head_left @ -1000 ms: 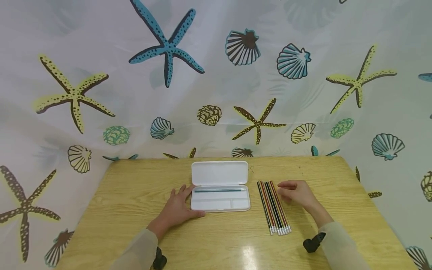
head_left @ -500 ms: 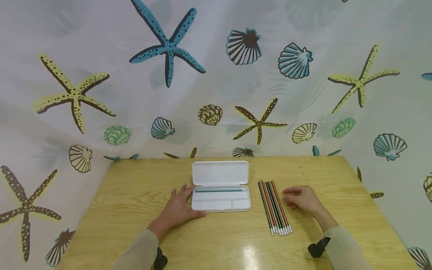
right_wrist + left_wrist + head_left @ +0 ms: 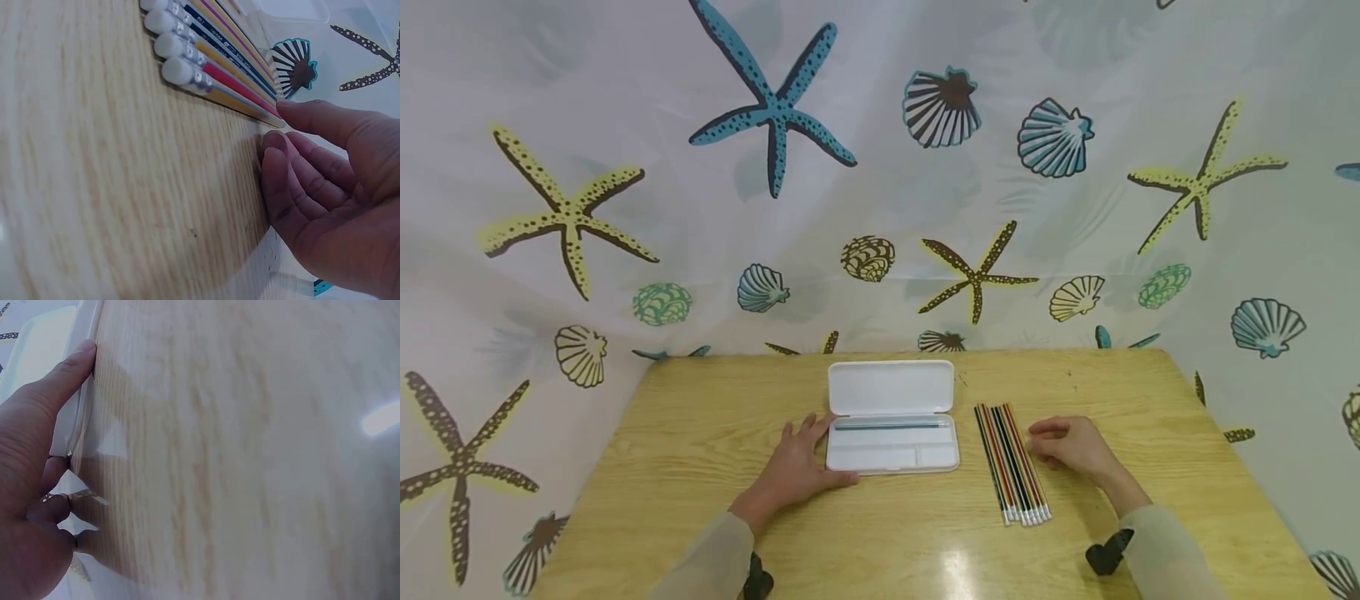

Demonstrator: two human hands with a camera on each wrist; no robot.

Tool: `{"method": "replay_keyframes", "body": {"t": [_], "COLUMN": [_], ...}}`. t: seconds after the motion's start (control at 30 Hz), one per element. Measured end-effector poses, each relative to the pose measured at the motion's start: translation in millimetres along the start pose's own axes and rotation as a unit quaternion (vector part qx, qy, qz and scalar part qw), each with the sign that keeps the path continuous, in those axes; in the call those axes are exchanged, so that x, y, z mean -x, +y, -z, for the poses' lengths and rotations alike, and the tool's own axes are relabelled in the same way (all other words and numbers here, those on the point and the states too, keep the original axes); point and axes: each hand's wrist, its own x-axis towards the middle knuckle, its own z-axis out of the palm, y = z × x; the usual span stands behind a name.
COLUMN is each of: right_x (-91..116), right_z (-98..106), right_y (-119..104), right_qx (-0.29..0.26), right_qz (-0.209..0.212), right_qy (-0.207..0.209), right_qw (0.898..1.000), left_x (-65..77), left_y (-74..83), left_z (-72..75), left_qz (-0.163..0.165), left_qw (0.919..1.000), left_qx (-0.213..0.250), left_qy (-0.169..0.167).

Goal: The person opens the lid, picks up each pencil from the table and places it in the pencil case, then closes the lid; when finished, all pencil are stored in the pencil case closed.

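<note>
A white pencil case (image 3: pixel 868 458) lies with its lid (image 3: pixel 891 388) raised toward the back. One dark green pencil (image 3: pixel 891 427) lies along its rear compartment. My left hand (image 3: pixel 793 467) holds the case's left end, thumb along the front edge and fingers at the left side; the left wrist view shows the thumb against the case wall (image 3: pixel 65 428). Right of the case, several striped pencils (image 3: pixel 1011 462) lie side by side, white erasers (image 3: pixel 177 71) toward me. My right hand (image 3: pixel 1071 446) is just right of them, fingers loosely bent, thumb near the rightmost pencil, holding nothing.
The wooden table (image 3: pixel 722 400) has a glossy reflection near its front. A cloth (image 3: pixel 880 183) printed with starfish and shells hangs behind it and along both sides. Black wrist cameras (image 3: pixel 1108 552) sit by the sleeves (image 3: pixel 1168 550).
My right hand has shifted a little to the right, away from the pencils, then stayed almost still. The left hand, pencil case and pencils keep their places.
</note>
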Motion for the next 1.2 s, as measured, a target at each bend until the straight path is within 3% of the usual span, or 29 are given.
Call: {"method": "replay_keyframes", "body": {"t": [1.2], "right_x": [3.1], "right_z": [-6.6], "right_y": [-2.1], "right_qx": [0.043], "right_qz": [0.017], "right_qy": [0.023], "right_qw": [0.999], "left_x": [1.1], "left_y": [1.6], "left_z": [-1.1], "left_qz": [0.008], "left_qw": [1.0000], "left_qx": [0.003], "left_qy": [-0.003]}}
